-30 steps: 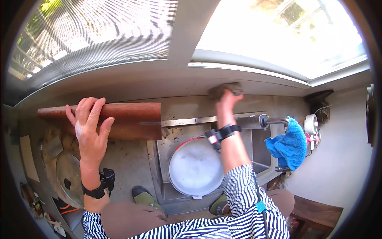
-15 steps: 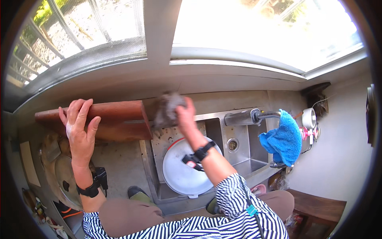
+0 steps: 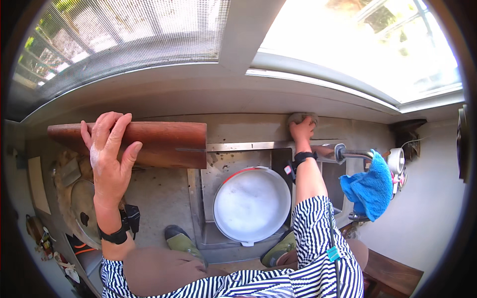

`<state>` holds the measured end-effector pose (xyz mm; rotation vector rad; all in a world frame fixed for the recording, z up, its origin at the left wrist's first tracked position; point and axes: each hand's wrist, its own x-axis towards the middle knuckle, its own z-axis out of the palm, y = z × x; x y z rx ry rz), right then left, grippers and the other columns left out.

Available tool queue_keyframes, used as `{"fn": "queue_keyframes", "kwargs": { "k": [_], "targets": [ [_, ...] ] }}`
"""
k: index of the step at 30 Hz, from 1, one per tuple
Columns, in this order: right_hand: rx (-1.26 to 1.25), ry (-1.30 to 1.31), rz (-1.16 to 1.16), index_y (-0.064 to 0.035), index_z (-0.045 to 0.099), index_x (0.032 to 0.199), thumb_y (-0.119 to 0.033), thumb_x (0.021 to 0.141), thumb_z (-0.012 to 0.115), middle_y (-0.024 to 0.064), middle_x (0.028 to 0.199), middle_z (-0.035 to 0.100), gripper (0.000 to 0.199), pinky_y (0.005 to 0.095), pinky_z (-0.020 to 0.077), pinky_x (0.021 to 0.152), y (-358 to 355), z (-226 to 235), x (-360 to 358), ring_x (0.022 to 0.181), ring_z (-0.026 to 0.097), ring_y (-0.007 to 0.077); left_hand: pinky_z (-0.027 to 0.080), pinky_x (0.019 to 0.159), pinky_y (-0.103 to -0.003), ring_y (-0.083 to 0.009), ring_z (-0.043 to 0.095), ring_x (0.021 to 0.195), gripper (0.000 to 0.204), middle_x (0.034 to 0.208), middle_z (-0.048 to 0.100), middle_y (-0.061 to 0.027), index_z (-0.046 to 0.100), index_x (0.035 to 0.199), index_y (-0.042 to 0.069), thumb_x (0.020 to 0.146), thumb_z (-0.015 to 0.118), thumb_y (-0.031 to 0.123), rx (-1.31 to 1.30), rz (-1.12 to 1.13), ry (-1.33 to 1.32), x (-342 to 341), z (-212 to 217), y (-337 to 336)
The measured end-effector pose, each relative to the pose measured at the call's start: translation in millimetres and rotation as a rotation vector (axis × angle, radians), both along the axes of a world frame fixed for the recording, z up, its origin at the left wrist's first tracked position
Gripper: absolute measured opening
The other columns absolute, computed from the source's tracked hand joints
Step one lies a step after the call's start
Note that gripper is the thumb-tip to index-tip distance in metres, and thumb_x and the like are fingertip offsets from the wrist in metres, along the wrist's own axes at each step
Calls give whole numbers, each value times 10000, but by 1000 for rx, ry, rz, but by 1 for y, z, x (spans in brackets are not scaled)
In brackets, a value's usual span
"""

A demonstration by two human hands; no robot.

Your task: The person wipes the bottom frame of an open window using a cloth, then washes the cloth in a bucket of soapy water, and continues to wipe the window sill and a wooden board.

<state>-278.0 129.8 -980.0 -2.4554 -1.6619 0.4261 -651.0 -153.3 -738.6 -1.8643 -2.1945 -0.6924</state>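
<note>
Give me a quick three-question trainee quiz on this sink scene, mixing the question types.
1. True or false: the left hand grips the wooden cutting board.
2. What does the right hand press on the ledge behind the sink? A sponge, B knife, C cup.
3. What hangs on the faucet?

Key:
1. True; its fingers wrap over the board's top edge.
2. A, the sponge.
3. A blue cloth, right of the white basin.

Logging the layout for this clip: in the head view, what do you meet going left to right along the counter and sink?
left hand on the wooden board → white basin → right hand on a sponge → faucet → blue cloth
</note>
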Motion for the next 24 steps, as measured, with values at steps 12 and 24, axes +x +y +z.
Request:
{"fn": "queue_keyframes", "kwargs": {
  "k": [12, 24],
  "targets": [
    [139, 167, 1085, -95, 577, 1060, -219, 627, 717, 207, 1249, 443, 472, 495, 450, 834, -126, 2, -189, 1123, 446, 410, 175, 1060, -507, -288, 462, 1135, 489, 1172, 509, -92, 543, 1173, 80, 707, 684, 121, 5, 17, 18, -16, 1, -9],
    [232, 1493, 288, -31, 480, 1001, 6, 760, 510, 66, 875, 572, 246, 272, 494, 652, -88, 93, -135, 727, 566, 134, 139, 1062, -513, -287, 473, 1094, 484, 1115, 513, -85, 552, 1135, 80, 667, 674, 67, 44, 22, -57, -21, 2, -11]
  ]
}}
